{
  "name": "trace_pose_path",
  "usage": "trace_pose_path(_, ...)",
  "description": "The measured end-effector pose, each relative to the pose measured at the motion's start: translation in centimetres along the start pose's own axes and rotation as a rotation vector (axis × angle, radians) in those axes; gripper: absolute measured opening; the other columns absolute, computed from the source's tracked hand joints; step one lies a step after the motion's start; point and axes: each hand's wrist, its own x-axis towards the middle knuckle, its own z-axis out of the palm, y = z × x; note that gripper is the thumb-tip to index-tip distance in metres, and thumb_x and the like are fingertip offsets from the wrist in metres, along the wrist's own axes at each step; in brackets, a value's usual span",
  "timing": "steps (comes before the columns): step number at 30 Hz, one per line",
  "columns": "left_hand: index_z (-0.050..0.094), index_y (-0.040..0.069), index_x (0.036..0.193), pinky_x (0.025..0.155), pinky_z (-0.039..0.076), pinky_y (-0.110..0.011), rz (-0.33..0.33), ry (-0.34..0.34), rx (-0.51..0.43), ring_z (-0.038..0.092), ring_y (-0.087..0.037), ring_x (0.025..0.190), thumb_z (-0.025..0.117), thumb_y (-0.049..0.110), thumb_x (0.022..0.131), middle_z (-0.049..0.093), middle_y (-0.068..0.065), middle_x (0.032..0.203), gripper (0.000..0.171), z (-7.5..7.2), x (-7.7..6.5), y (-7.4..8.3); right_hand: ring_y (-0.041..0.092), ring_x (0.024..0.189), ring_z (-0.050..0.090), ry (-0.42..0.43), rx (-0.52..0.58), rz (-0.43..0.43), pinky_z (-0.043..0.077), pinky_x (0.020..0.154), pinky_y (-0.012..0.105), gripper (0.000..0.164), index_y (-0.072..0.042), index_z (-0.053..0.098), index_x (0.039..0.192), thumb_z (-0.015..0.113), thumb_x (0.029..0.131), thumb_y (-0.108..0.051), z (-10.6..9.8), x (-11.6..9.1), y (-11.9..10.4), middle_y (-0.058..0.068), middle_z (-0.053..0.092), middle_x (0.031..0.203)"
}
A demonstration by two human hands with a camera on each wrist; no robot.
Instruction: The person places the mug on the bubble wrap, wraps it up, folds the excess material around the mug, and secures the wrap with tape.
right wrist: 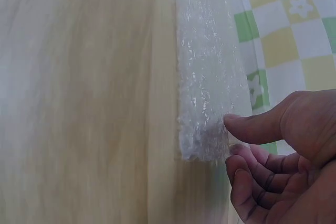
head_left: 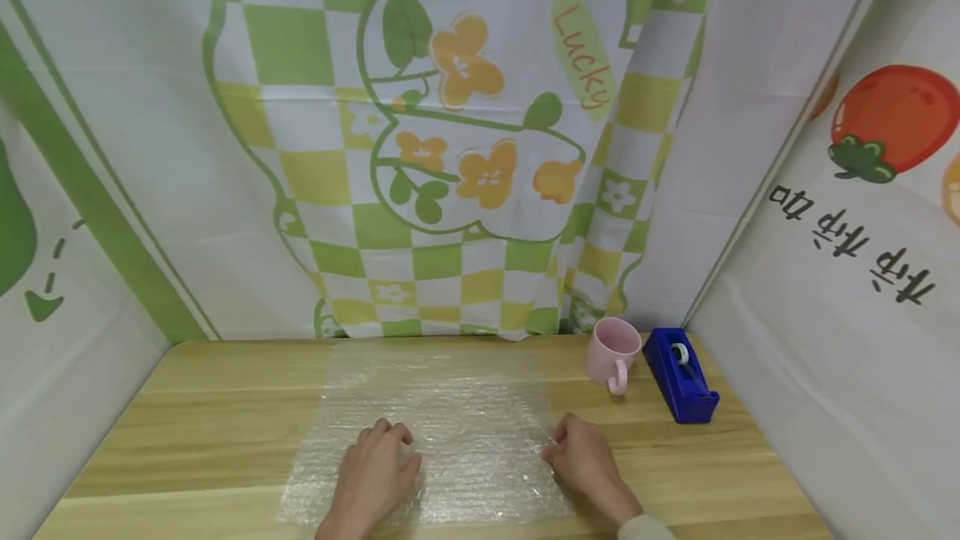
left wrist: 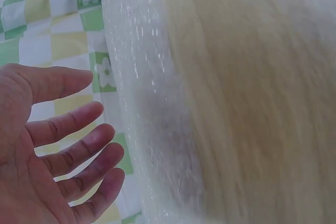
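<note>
A clear sheet of bubble wrap lies flat on the wooden table. My left hand is over its near left part. In the left wrist view that hand has its fingers spread and loosely bent, with nothing between them. At the sheet's right edge is my right hand. The right wrist view shows this hand with its thumb against the edge of the bubble wrap and the index fingertip on the other side, partly hidden; the other fingers are curled.
A pink mug stands at the back right of the table, its handle toward me. Beside it is a blue tape dispenser with a roll in it. A green and yellow checkered cloth hangs behind, and white printed sheets flank both sides.
</note>
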Motion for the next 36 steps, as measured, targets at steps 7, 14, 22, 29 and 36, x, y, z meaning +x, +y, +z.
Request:
trace_pose_path(7, 0.072, 0.008, 0.095, 0.067, 0.053, -0.048, 0.023, 0.016, -0.004, 0.06, -0.027, 0.085, 0.08, 0.02, 0.083, 0.062, -0.004, 0.092, 0.019, 0.5, 0.3, 0.7, 0.015, 0.066, 0.054, -0.001, -0.015, 0.033, 0.048, 0.061, 0.035, 0.025, -0.006, 0.062, 0.09, 0.083, 0.08, -0.015, -1.0, 0.0, 1.3, -0.001, 0.057, 0.074)
trace_pose_path(14, 0.072, 0.007, 0.093, 0.066, 0.053, -0.047, 0.04, 0.017, -0.004, 0.06, -0.027, 0.083, 0.08, 0.018, 0.083, 0.061, -0.004, 0.09, 0.017, 0.8, 0.5, 1.1, 0.016, 0.065, 0.054, 0.016, -0.04, 0.053, 0.047, 0.059, 0.036, 0.026, -0.006, 0.061, 0.088, 0.084, 0.079, -0.014, -1.9, 0.3, 2.3, 0.0, 0.057, 0.073)
trace_pose_path(22, 0.072, 0.008, 0.092, 0.067, 0.054, -0.047, 0.076, 0.018, 0.017, 0.061, -0.028, 0.084, 0.079, 0.017, 0.082, 0.062, -0.004, 0.089, 0.015, 0.9, 0.3, 0.9, 0.017, 0.066, 0.054, 0.035, -0.069, 0.075, 0.046, 0.059, 0.037, 0.027, -0.006, 0.06, 0.086, 0.084, 0.077, -0.015, -2.9, 0.3, 3.3, 0.0, 0.058, 0.073)
trace_pose_path(29, 0.071, 0.009, 0.092, 0.068, 0.054, -0.045, 0.111, -0.015, 0.031, 0.059, -0.024, 0.082, 0.079, 0.016, 0.082, 0.063, -0.004, 0.093, 0.014, 0.6, -0.3, 0.1, 0.016, 0.068, 0.057, 0.039, -0.068, 0.09, 0.047, 0.06, 0.036, 0.026, -0.007, 0.062, 0.086, 0.084, 0.077, -0.018, -3.7, 0.3, 3.8, -0.002, 0.061, 0.074)
trace_pose_path(36, 0.071, 0.011, 0.093, 0.07, 0.052, -0.044, 0.104, -0.022, 0.061, 0.058, -0.024, 0.086, 0.081, 0.019, 0.08, 0.063, -0.002, 0.094, 0.017, 0.3, -1.0, -0.8, 0.023, 0.074, 0.065, 0.083, -0.071, 0.097, 0.052, 0.063, 0.041, 0.027, -0.002, 0.066, 0.089, 0.081, 0.081, -0.024, -5.5, 1.1, 4.5, 0.004, 0.068, 0.079)
